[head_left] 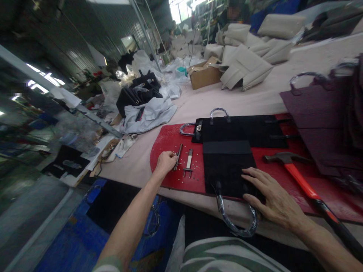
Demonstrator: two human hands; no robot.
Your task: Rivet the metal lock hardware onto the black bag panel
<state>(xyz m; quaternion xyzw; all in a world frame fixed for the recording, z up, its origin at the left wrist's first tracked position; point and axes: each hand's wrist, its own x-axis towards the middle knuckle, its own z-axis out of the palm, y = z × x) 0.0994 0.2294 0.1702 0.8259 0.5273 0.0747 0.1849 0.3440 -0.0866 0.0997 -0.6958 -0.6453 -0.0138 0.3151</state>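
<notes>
My left hand [166, 162] pinches a slim metal punch-like tool [179, 152] over the red board [164, 139]. A second metal tool, a two-pronged fork punch [189, 160], lies just to its right, among small light bits scattered on the red surface. My right hand [265, 192] rests with spread fingers on the lower right corner of a black bag panel [227, 166]. From that panel's near edge, a handle wrapped in clear plastic [238, 226] hangs over the table edge. Another black panel [263, 130] with a wrapped handle [219, 110] lies beyond it.
A hammer [300, 177] with a red and black handle lies on the right. Dark purple bag panels [314, 113] are piled at the right edge. Further back are a cardboard box [205, 75], beige pieces [245, 68] and black bags [138, 94]. A blue surface [68, 241] sits below left.
</notes>
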